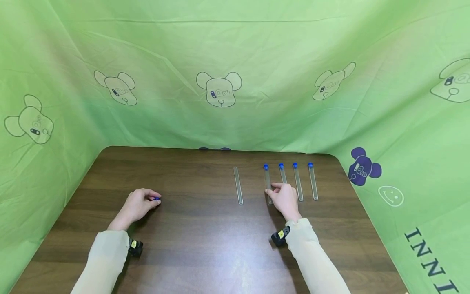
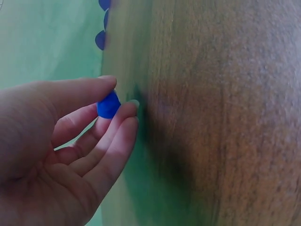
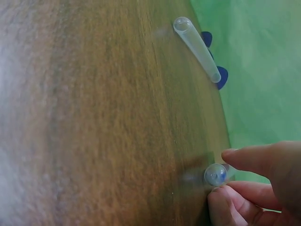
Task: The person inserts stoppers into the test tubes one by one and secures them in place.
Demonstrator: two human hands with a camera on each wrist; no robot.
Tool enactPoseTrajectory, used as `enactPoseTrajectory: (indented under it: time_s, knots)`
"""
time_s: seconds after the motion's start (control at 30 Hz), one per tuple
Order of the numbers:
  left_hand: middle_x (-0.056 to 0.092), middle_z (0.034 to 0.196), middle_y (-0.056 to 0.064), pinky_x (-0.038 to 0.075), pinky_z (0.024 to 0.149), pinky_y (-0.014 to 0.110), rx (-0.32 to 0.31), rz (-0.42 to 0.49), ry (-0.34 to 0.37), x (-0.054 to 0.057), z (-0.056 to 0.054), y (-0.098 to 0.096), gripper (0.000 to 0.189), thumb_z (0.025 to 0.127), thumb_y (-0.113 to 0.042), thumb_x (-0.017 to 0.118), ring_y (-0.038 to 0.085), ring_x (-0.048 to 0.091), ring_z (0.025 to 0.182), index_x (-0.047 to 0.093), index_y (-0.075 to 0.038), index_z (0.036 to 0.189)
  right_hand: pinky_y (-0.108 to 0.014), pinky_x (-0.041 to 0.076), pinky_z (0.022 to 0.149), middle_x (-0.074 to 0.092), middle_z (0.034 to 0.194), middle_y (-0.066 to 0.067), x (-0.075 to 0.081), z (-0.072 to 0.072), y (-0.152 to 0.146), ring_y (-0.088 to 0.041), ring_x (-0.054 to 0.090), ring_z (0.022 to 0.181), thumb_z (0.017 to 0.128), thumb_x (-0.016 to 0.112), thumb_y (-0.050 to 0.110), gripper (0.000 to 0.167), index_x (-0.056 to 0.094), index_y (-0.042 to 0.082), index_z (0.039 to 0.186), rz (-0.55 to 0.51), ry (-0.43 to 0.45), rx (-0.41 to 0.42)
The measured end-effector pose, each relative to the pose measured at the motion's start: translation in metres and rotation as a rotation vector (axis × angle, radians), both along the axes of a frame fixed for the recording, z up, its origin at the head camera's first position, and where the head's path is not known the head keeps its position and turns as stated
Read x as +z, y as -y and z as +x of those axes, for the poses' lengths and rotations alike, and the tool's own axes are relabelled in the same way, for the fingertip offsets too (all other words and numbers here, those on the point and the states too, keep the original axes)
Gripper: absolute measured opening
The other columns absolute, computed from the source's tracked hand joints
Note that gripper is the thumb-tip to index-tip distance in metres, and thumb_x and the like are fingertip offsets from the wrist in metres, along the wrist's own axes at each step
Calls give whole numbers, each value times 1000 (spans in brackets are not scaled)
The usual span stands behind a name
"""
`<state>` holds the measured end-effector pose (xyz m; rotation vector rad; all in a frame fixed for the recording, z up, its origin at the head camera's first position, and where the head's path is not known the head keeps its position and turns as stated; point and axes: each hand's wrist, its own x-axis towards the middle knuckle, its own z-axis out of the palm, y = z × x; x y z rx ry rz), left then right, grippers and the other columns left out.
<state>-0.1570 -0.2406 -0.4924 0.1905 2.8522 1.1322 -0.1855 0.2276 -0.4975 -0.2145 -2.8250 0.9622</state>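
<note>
My left hand (image 1: pixel 138 204) pinches a small blue cap (image 2: pixel 108 105) between thumb and fingers, over the left part of the table. Toward the right, my right hand (image 1: pixel 284 199) has its thumb and fingers around the lower part of a clear test tube (image 1: pixel 267 179) with a blue cap. The rounded end of that tube shows between the fingertips in the right wrist view. Further left lies an uncapped test tube (image 1: pixel 238 185). Beside and partly behind my right hand lie other blue-capped tubes (image 1: pixel 298 182), one with its lower part hidden by the hand.
The brown wooden table (image 1: pixel 191 245) has rounded far corners. A green curtain (image 1: pixel 271 41) with bear-head drawings hangs around its back and sides. Black cameras sit on the left wrist (image 1: pixel 135 248) and the right wrist (image 1: pixel 280 236), below the cream sleeves.
</note>
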Motion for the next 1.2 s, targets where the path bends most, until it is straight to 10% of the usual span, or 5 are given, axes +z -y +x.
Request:
enactPoseTrajectory:
  time_s: [1.2]
  knots:
    - [72,91,7,56,76,42,66,39,-17,2,1,-6,14,89,-8,79,22,69,82,76,-2,101,-47,51,75,72,88,-12,-4,-1,1,-30,67,85,89,78,32,44,74,-3,115,-37,-13,-30]
